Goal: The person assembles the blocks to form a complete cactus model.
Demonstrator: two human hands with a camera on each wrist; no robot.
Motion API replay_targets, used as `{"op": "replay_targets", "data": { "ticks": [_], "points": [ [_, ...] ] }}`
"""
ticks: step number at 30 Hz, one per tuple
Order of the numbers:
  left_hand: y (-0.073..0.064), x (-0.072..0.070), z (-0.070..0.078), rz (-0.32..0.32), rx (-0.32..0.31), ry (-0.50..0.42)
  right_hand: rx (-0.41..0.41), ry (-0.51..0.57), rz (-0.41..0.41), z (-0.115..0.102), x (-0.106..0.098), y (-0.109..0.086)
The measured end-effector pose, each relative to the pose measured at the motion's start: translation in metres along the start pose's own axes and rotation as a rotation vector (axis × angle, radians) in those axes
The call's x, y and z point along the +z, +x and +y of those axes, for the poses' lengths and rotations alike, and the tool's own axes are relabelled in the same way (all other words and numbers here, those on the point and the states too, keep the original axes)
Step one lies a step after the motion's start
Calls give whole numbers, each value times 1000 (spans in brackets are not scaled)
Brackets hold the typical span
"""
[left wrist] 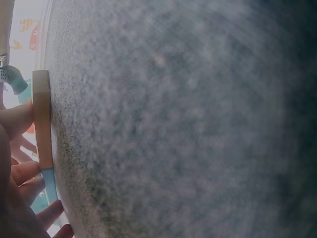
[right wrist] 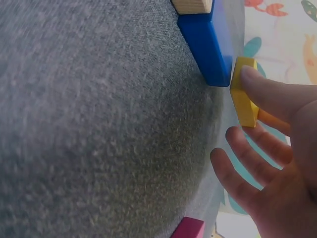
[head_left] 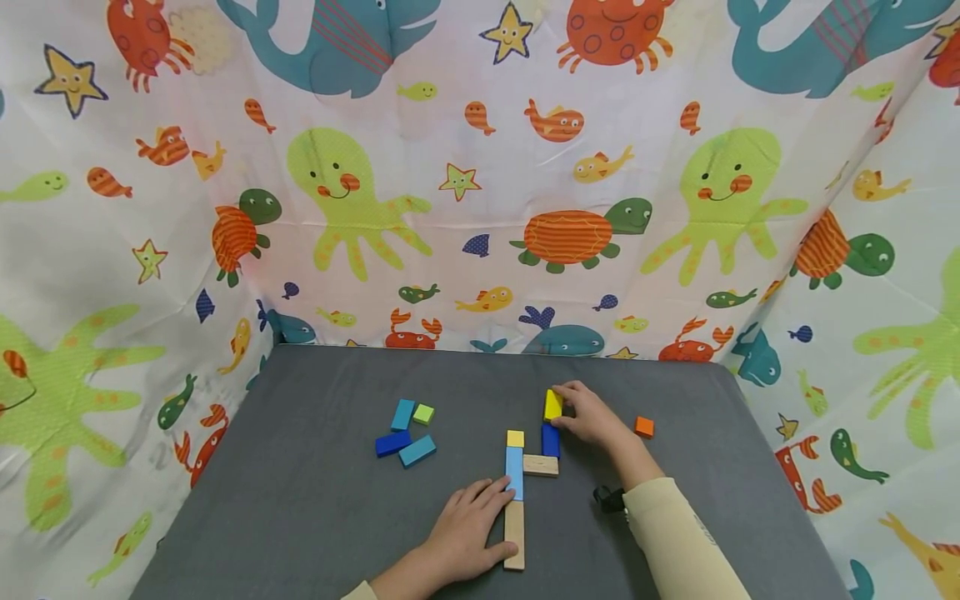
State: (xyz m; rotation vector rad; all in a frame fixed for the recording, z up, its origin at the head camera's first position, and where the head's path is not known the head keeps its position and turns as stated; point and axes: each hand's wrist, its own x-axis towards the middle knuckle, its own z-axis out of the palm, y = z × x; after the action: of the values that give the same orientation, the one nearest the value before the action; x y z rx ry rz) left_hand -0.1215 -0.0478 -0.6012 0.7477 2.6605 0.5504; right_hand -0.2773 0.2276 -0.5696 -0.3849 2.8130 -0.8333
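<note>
My right hand [head_left: 592, 417] pinches a yellow block [head_left: 552, 405] between thumb and forefinger, at the far end of a dark blue block [head_left: 551, 441]. In the right wrist view the thumb presses on the yellow block [right wrist: 243, 94], close by the blue block [right wrist: 210, 49], and the other fingers are spread. My left hand [head_left: 468, 531] lies along a row of blocks. Its thumb touches a long wooden block [head_left: 514, 533] and its fingertips rest at a light blue block [head_left: 514, 473]. A small yellow block [head_left: 515, 437] tops that row, and a short wooden block [head_left: 541, 466] joins it to the dark blue one.
Left of the row lie two blue-teal blocks [head_left: 417, 451], a dark blue block [head_left: 393, 443] and a green cube [head_left: 423, 414]. An orange cube [head_left: 644, 427] sits right of my right hand. The grey table [head_left: 315, 517] ends at a patterned curtain [head_left: 450, 250].
</note>
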Motion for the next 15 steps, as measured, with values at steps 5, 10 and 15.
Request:
{"op": "replay_targets", "data": {
  "ticks": [5,10,15],
  "points": [
    [-1,1,0,8,4,7,6,4,-9,-1,5,1],
    [-2,-1,2,5,-4,-2,10,-18,-28,-3,5,1],
    [-3,-3,3,6,-13,-6,-3,-23,-45,-5,3,0]
  ]
}}
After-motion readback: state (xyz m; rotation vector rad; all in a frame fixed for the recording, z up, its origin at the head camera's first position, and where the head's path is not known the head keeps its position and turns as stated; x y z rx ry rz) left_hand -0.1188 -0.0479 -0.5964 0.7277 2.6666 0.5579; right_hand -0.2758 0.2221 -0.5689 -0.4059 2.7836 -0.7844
